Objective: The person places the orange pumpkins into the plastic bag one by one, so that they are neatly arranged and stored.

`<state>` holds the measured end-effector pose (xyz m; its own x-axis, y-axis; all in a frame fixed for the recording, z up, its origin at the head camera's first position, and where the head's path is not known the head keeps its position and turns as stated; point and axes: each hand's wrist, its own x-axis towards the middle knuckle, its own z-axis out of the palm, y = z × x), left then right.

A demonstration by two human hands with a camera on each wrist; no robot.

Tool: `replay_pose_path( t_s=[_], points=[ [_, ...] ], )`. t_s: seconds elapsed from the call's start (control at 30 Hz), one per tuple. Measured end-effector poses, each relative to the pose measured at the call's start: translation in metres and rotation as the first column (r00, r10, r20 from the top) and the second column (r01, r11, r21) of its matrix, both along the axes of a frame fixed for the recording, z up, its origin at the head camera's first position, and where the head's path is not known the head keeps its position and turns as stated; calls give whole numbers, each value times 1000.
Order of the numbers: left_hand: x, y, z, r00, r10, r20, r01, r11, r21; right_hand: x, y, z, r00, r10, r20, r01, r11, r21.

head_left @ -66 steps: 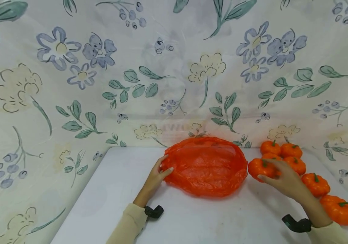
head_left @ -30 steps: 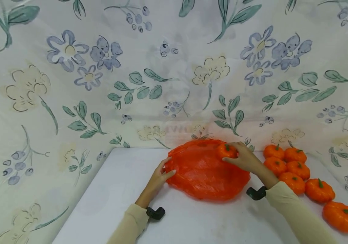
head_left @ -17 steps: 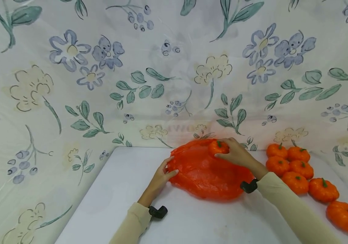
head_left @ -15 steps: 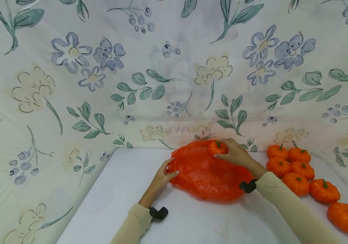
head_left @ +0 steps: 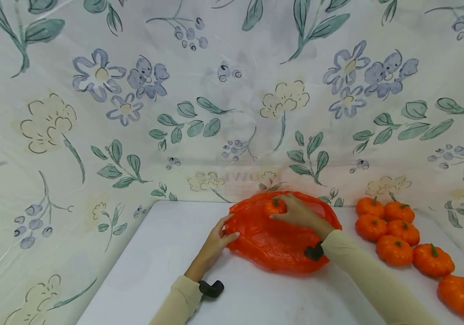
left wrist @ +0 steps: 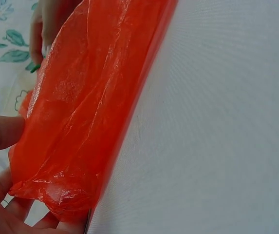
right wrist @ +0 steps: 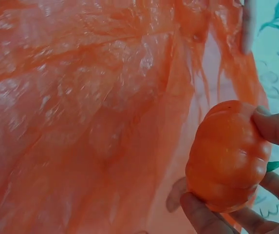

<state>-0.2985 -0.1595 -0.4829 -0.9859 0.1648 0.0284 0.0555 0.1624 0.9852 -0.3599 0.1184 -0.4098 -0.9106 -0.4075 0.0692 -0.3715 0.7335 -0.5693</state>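
Note:
A translucent red plastic bag [head_left: 268, 243] lies spread and puffed out on the white table. My left hand [head_left: 216, 239] holds the bag's left end, thumb on one side and fingers around the crumpled end in the left wrist view. In my right hand [head_left: 297, 214] is a small orange toy pumpkin [right wrist: 229, 158] with a green stem, gripped between thumb and fingers. That hand is over the far middle part of the bag, so its forearm hides the bag's right side.
Several orange pumpkins [head_left: 394, 250] sit in a loose group on the right of the white table [head_left: 134, 262], running from the back edge toward the front. A flower-printed sheet [head_left: 199, 149] hangs right behind the table. Both wrists wear black cameras.
My right hand has lifted a pumpkin from beside the bag and carried it left across the bag, continuing left in the last half second. My left hand keeps its place at the bag's end.

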Motion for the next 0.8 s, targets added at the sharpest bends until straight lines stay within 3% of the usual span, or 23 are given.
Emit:
replay_pose_path(
  t_s=[0.33,0.8],
  points=[
    [0,0,-1,1000,-13,-6,13,1000,13,-8,-22,-11,998,-33,50,31,999,38],
    [-4,0,-7,999,-42,-1,42,999,24,-22,-36,-33,999,-32,19,33,999,-27]
  ],
)
